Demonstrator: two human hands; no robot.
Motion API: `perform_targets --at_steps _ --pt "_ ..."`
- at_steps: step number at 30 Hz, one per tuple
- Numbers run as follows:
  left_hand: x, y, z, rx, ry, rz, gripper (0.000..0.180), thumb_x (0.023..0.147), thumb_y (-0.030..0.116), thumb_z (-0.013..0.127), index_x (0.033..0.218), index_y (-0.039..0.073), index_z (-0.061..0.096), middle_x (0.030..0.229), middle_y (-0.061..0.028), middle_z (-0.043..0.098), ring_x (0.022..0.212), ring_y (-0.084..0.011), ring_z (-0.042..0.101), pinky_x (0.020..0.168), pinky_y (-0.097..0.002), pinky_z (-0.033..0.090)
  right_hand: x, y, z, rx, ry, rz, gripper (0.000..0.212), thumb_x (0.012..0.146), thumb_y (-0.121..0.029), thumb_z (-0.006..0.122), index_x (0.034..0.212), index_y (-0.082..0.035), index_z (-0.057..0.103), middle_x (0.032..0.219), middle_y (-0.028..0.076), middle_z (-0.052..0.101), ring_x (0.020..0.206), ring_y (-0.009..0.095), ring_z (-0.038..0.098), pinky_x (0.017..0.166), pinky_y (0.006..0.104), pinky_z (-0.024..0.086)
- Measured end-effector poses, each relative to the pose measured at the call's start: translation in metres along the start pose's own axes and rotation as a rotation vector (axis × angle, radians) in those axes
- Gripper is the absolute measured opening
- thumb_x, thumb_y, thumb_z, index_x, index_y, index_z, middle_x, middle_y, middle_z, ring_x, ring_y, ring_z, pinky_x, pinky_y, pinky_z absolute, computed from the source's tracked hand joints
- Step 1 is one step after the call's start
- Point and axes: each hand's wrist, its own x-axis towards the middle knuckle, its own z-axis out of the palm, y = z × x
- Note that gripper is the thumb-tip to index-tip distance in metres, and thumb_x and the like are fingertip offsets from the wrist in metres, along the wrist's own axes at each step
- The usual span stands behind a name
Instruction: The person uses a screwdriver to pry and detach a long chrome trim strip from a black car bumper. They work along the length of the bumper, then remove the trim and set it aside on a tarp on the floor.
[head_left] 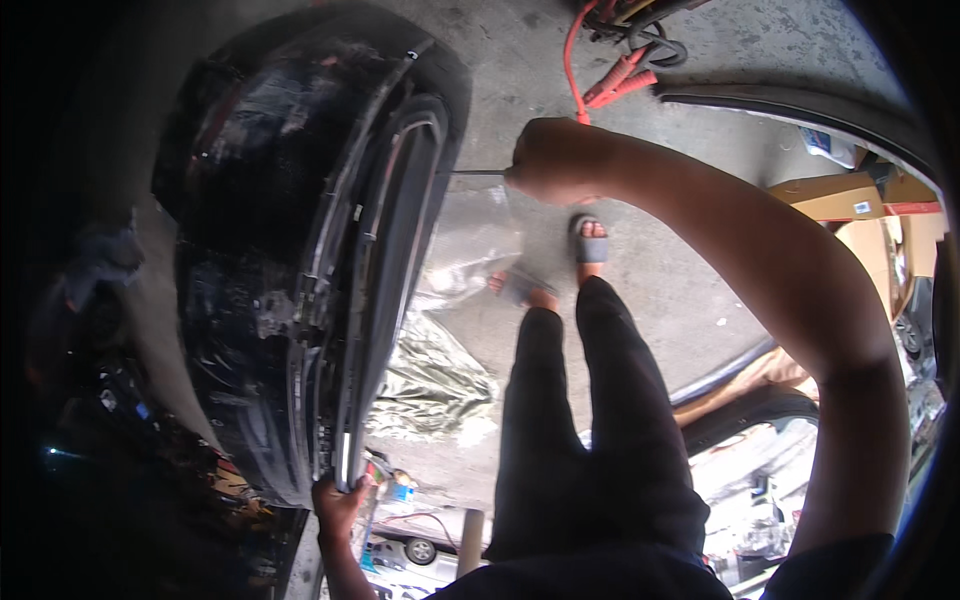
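Two hands [338, 505] [558, 160], one rod [475, 173], one black bumper [270, 190]

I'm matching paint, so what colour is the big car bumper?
The car bumper is mostly black, with pale patches; it shows best in the head view.

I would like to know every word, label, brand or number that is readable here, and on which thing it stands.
No text can be read.
Label on box: too small to read.
Blue-and-white package: any print is too blurred.
Bumper: no readable text.
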Motion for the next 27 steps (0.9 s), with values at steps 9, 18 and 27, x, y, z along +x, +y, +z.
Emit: perform_targets --at_steps 9,18,27 --pt "-0.006 0.006 0.002 -0.008 -0.082 -0.084 0.019 0.08 0.002 0.085 0.095 0.002 0.074 0.08 -0.012 0.073 0.07 -0.0231 0.07 0.069 -0.0376 0.054 -0.029 -0.034 -0.001 -0.076 0.242 0.043 0.02 0.095 -0.014 0.062 0.103 0.0 0.076 0.103 0.019 0.078 0.093 0.036 0.078 0.077 0.0476 0.064" --pt "-0.011 -0.004 0.003 -0.016 -0.066 -0.061 0.022 0.08 0.006 0.087 0.084 0.0 0.066 0.071 -0.0098 0.067 0.065 -0.0182 0.063 0.065 -0.0387 0.051 -0.02 -0.032 -0.038 0.321 0.018 0.201 0.022 0.088 -0.006 0.069 0.106 0.001 0.079 0.104 0.021 0.079 0.099 0.033 0.079 0.076 0.0456 0.063" --pt "-0.019 -0.002 0.015 -0.104 0.016 -0.139 0.023 0.083 0.012 0.091 0.094 0.001 0.075 0.087 -0.0032 0.076 0.075 -0.0134 0.067 0.073 -0.0375 0.056 -0.018 -0.02 0.114 0.385 0.569 0.099 0.021 0.098 -0.013 0.06 0.115 -0.002 0.066 0.086 0.015 0.078 0.079 0.033 0.078 0.063 0.0464 0.06"
